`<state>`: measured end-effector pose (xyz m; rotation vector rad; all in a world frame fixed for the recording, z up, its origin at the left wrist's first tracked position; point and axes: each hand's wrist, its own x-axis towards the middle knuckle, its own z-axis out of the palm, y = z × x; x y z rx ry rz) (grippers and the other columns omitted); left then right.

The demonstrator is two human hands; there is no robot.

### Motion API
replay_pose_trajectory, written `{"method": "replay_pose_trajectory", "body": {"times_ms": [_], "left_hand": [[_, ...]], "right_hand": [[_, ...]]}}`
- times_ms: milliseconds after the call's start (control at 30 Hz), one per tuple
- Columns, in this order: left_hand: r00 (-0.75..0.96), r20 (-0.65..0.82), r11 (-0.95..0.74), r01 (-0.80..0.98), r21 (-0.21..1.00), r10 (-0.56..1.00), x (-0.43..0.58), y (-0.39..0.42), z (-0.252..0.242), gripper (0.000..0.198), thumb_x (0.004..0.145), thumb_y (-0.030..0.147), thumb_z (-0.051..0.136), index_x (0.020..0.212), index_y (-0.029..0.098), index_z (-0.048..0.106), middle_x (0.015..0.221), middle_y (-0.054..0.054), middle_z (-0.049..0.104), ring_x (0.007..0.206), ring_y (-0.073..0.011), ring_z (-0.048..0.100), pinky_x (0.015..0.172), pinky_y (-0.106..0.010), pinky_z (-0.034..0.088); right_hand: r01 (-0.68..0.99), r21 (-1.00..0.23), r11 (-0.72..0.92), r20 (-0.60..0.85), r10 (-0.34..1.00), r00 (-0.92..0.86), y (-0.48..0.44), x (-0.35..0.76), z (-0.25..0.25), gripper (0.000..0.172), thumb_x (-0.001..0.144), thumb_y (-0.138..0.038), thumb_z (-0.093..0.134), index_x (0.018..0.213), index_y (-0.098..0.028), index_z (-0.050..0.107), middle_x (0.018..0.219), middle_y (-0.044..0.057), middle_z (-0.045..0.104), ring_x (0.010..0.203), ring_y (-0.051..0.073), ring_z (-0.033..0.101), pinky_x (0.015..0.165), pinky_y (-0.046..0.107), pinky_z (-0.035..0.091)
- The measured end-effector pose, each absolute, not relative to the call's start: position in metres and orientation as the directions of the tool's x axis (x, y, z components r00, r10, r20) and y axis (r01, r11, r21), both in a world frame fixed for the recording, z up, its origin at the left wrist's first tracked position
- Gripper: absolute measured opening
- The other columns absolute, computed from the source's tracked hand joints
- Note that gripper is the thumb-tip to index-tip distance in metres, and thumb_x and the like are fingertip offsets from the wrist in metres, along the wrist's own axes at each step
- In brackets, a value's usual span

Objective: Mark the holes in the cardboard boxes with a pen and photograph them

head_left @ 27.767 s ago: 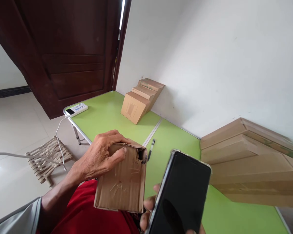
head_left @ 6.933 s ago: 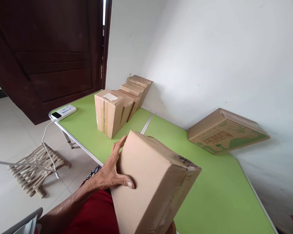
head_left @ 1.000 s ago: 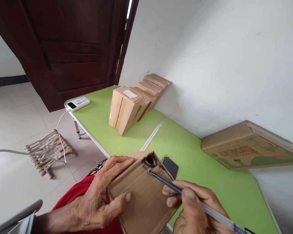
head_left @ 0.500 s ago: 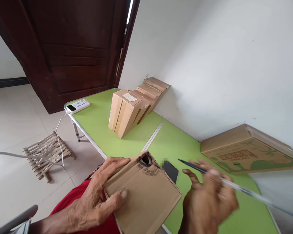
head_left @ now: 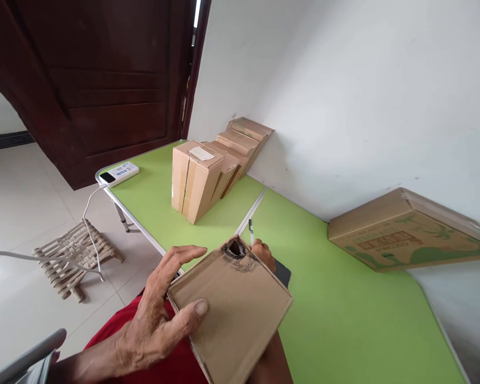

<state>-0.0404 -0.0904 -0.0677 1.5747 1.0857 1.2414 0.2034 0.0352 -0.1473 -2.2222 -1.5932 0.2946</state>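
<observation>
A small brown cardboard box (head_left: 236,314) lies tilted toward me, with a ragged hole (head_left: 236,248) near its top corner, rimmed by black scribbled pen marks. My left hand (head_left: 160,314) is at the box's left side, thumb pressed on its face and fingers stretched along the edge. Behind the box's upper right edge my right hand (head_left: 264,255) is partly hidden, fingers curled. A clear pen (head_left: 252,232) with a black end stands up from it. Partly covered by the box and hand, a dark flat object (head_left: 282,273) rests on the green table (head_left: 356,309).
Several cardboard boxes (head_left: 198,178) lean in a row against the wall. A larger printed carton (head_left: 408,234) stands at the right. A white device (head_left: 120,174) with a cable is at the table's far left corner, above a woven stool (head_left: 76,256) on the floor.
My right hand has moved left with the pen, from the box's right side to behind its upper edge. The pen now points upright. My left fingers have lifted slightly and spread.
</observation>
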Motion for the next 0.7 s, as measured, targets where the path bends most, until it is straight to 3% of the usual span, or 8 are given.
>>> {"method": "replay_pose_trajectory", "body": {"times_ms": [100,200,267,333,467,600,700], "left_hand": [[0.113,0.296,-0.31,0.131,0.942,0.948,-0.038,-0.087,-0.067,0.047,0.102,0.045,0.062,0.147,0.033,0.055,0.138,-0.008,0.058,0.126,-0.0303,0.057,0.109,-0.044,0.046],[0.116,0.293,-0.308,0.145,0.94,0.949,-0.038,-0.085,-0.067,0.045,0.103,0.045,0.061,0.146,0.034,0.056,0.137,-0.006,0.058,0.124,-0.0285,0.059,0.107,-0.041,0.046],[0.12,0.293,-0.309,0.149,0.939,0.949,-0.039,-0.086,-0.068,0.043,0.103,0.047,0.06,0.145,0.035,0.057,0.136,-0.006,0.059,0.122,-0.0278,0.06,0.105,-0.04,0.047],[0.116,0.305,-0.32,0.15,0.936,0.945,-0.04,-0.086,-0.069,0.043,0.103,0.05,0.06,0.143,0.035,0.058,0.135,-0.006,0.059,0.119,-0.0277,0.061,0.103,-0.04,0.048],[0.123,0.349,-0.364,0.138,0.921,0.929,-0.043,-0.086,-0.076,0.059,0.097,0.066,0.061,0.146,0.034,0.056,0.136,-0.008,0.056,0.119,-0.0314,0.06,0.102,-0.044,0.05],[0.178,0.404,-0.429,0.133,0.893,0.897,-0.043,-0.086,-0.084,0.088,0.083,0.081,0.068,0.153,0.031,0.048,0.141,-0.012,0.053,0.127,-0.0383,0.057,0.105,-0.05,0.049],[0.198,0.33,-0.35,0.075,0.934,0.923,-0.039,-0.087,-0.087,0.085,0.083,0.078,0.071,0.15,0.032,0.049,0.14,-0.011,0.055,0.126,-0.0379,0.059,0.106,-0.051,0.05]], "right_hand": [[0.863,-0.341,-0.372,-0.02,0.921,0.389,0.03,0.206,-0.141,0.019,0.102,-0.029,0.064,0.115,-0.016,0.067,0.115,0.009,0.069,0.104,0.023,0.068,0.089,0.04,0.058],[0.839,-0.284,-0.464,-0.024,0.878,0.478,-0.002,0.212,-0.132,0.035,0.105,-0.03,0.051,0.134,-0.012,0.058,0.136,0.02,0.06,0.133,0.036,0.054,0.097,0.046,0.054],[0.789,-0.246,-0.563,-0.042,0.819,0.572,-0.03,0.217,-0.13,0.046,0.104,-0.036,0.044,0.137,-0.006,0.054,0.139,0.029,0.054,0.138,0.046,0.046,0.096,0.055,0.054],[0.734,-0.215,-0.644,-0.096,0.762,0.64,-0.053,0.22,-0.132,0.049,0.101,-0.04,0.045,0.13,-0.002,0.057,0.133,0.035,0.054,0.134,0.053,0.047,0.092,0.063,0.053],[0.685,-0.239,-0.688,-0.197,0.725,0.66,-0.065,0.223,-0.143,0.046,0.093,-0.041,0.057,0.121,-0.005,0.061,0.126,0.033,0.061,0.128,0.051,0.057,0.094,0.062,0.053],[0.621,-0.346,-0.703,-0.252,0.707,0.661,-0.055,0.233,-0.148,0.055,0.087,-0.046,0.061,0.122,-0.004,0.059,0.125,0.036,0.064,0.118,0.051,0.065,0.091,0.058,0.054],[0.558,-0.462,-0.689,-0.318,0.716,0.621,-0.055,0.242,-0.15,0.05,0.08,-0.056,0.064,0.105,-0.013,0.066,0.11,0.03,0.073,0.108,0.049,0.07,0.088,0.054,0.055]]}}
